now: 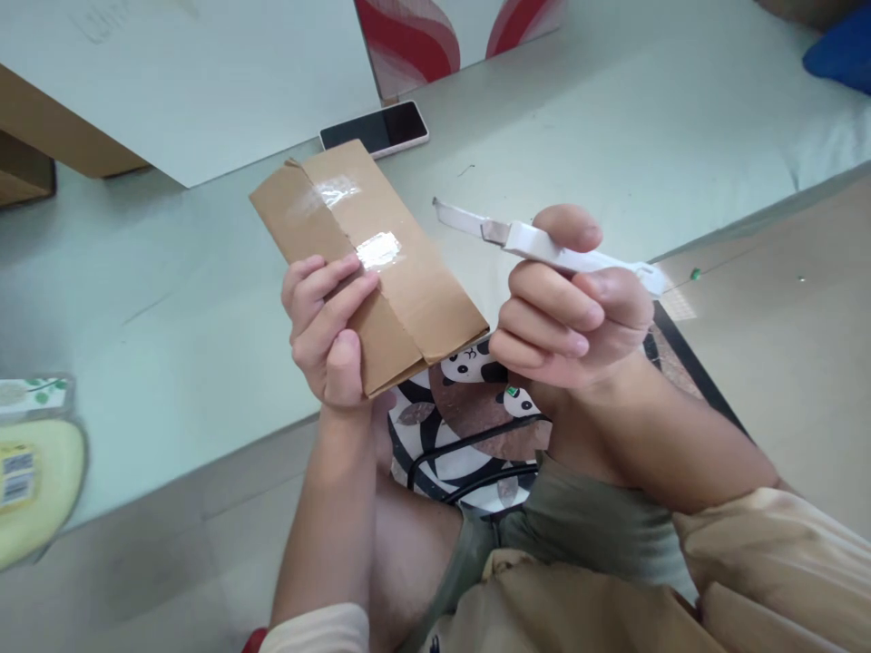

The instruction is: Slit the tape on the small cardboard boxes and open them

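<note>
My left hand (330,322) grips a flat brown cardboard box (408,290) along its left edge, thumb and fingers closed on it. Clear tape (379,251) crosses the seam down the middle of its face in two patches. In my right hand (568,304) is a white utility knife (544,245), its blade out and pointing left toward the box. A small gap separates the blade from the cardboard. The box is held tilted above the table's near edge.
A phone (377,130) lies on the pale green tabletop (204,299) behind the box. Large white panels (238,73) stand at the back left. A yellow packet with a barcode (41,490) is at the left edge. A blue item (844,54) shows at top right.
</note>
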Demonstrator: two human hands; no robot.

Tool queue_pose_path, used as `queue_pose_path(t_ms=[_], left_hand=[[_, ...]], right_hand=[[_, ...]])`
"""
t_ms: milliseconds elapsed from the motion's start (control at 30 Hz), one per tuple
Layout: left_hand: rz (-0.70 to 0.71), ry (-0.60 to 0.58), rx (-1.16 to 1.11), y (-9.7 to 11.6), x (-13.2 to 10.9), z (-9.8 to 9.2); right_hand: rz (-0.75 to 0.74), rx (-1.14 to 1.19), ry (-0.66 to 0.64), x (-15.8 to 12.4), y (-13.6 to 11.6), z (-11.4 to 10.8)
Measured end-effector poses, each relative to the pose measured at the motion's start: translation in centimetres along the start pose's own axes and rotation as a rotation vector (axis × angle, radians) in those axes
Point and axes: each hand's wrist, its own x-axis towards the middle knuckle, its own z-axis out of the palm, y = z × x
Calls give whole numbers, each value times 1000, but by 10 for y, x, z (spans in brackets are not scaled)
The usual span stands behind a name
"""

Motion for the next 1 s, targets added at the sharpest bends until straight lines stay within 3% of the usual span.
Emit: queue_pose_path(t_ms=[400,633,867,1000], left_hand=[[8,13,-12,1,2,1],[-5,29,20,2,1,2],[-64,-38,218,6,1,1],[-75,-22,168,9,2,2]], right_hand=[[-72,60,-192,4,3,-2],[-89,40,-60,4,5,13],[-136,79,-142,7,9,11],[-128,77,-155,7,8,10]])
